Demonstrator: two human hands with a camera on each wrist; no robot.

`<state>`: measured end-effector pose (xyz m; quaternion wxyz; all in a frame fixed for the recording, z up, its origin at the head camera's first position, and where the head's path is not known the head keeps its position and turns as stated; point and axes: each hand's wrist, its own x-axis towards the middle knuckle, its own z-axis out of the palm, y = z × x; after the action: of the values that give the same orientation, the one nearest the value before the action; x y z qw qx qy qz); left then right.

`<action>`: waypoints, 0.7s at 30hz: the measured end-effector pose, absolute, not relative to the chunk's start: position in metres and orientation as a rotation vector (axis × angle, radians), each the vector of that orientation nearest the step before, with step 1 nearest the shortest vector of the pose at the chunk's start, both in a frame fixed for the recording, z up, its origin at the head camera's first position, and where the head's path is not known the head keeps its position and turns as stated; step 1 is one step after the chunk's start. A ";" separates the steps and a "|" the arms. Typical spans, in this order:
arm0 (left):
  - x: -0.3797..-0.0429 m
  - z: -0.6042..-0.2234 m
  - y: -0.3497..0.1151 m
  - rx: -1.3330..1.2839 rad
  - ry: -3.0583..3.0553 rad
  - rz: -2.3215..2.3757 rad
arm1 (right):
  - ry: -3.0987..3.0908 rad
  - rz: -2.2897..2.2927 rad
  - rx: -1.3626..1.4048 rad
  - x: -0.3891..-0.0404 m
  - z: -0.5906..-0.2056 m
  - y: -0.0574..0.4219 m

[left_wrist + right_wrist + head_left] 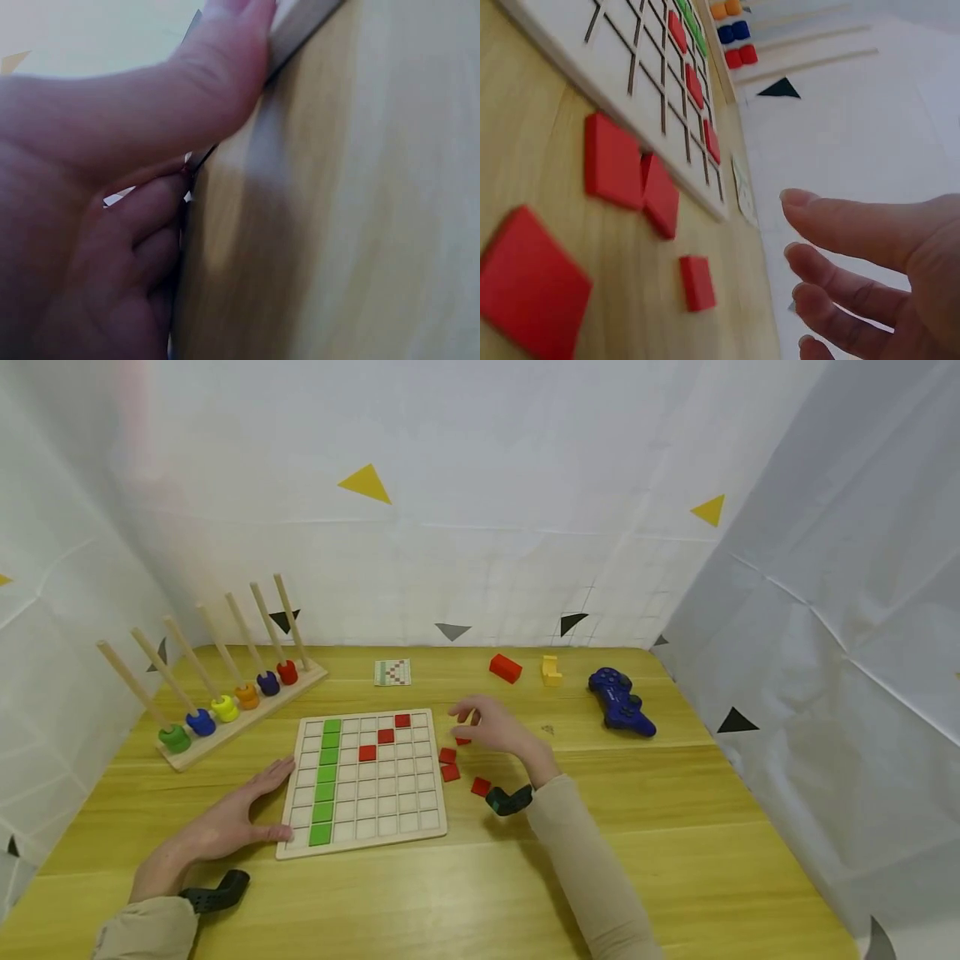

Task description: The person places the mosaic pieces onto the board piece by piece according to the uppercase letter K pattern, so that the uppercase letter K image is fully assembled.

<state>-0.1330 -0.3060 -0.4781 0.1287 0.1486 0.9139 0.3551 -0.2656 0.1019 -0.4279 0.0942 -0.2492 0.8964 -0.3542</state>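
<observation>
A wooden grid board [393, 785] lies on the table with a column of green tiles [325, 792] and three red tiles [386, 737] in a diagonal. My left hand [225, 818] rests along the board's left side, its thumb touching the lower left edge and its fingertips at the edge higher up. To the board's right, my right hand [491, 727] hovers with slightly bent fingers and nothing between them. Several loose red tiles [611, 161] lie on the table beneath and near it, one partly hidden by the hand in the head view.
A pegged stand [247, 714] with coloured beads is at the back left. Behind the board lies a small pattern card [393, 672]. A red block [506, 668], a yellow block [551, 671] and a blue game controller [621, 702] are farther right.
</observation>
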 end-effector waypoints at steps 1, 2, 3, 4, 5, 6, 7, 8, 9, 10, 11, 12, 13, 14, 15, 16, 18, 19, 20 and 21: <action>-0.133 -0.478 -0.306 0.420 2.657 1.030 | 2.657 -1.059 -0.732 -0.267 -0.430 0.106; -0.132 -0.477 -0.306 0.417 2.658 1.026 | 2.653 -1.072 -0.724 -0.268 -0.432 0.110; -0.132 -0.477 -0.305 0.419 2.654 1.030 | 2.653 -1.078 -0.714 -0.269 -0.434 0.113; -0.132 -0.477 -0.305 0.421 2.652 1.034 | 2.650 -1.087 -0.707 -0.271 -0.436 0.116; -0.133 -0.477 -0.304 0.421 2.654 1.034 | 2.647 -1.094 -0.699 -0.273 -0.438 0.118; -0.133 -0.477 -0.304 0.421 2.653 1.037 | 2.647 -1.095 -0.698 -0.274 -0.440 0.120; -0.133 -0.476 -0.303 0.422 2.652 1.038 | 2.645 -1.098 -0.697 -0.276 -0.442 0.122; -0.133 -0.476 -0.303 0.426 2.651 1.040 | 2.646 -1.097 -0.698 -0.277 -0.443 0.123; -0.133 -0.477 -0.303 0.428 2.651 1.045 | 2.646 -1.091 -0.697 -0.278 -0.445 0.125; -0.133 -0.477 -0.303 0.427 2.652 1.046 | 2.646 -1.082 -0.701 -0.279 -0.446 0.126; -0.133 -0.477 -0.303 0.425 2.652 1.044 | 2.646 -1.068 -0.703 -0.280 -0.448 0.126; -0.133 -0.477 -0.304 0.428 2.651 1.048 | 2.648 -1.047 -0.716 -0.280 -0.449 0.127; -0.134 -0.477 -0.304 0.430 2.651 1.049 | 2.644 -1.032 -0.719 -0.281 -0.451 0.127; -0.134 -0.477 -0.304 0.432 2.653 1.050 | 2.642 -1.011 -0.718 -0.281 -0.453 0.127; -0.134 -0.477 -0.304 0.434 2.655 1.049 | 2.635 -0.997 -0.711 -0.282 -0.455 0.127; -0.134 -0.477 -0.305 0.438 2.658 1.046 | 2.630 -0.987 -0.707 -0.282 -0.456 0.126; -0.134 -0.477 -0.305 0.440 2.659 1.045 | 2.616 -0.976 -0.688 -0.282 -0.459 0.125; -0.134 -0.476 -0.305 0.437 2.660 1.043 | 2.607 -0.980 -0.664 -0.282 -0.460 0.125; -0.134 -0.476 -0.305 0.436 2.660 1.042 | 2.603 -0.982 -0.644 -0.282 -0.460 0.124; -0.133 -0.476 -0.305 0.435 2.659 1.041 | 2.597 -0.990 -0.630 -0.282 -0.461 0.124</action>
<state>-0.1333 -0.3049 -0.4757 0.1261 0.1493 0.9133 0.3574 -0.2817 0.1240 -0.4609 0.1454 -0.2188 0.9015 -0.3439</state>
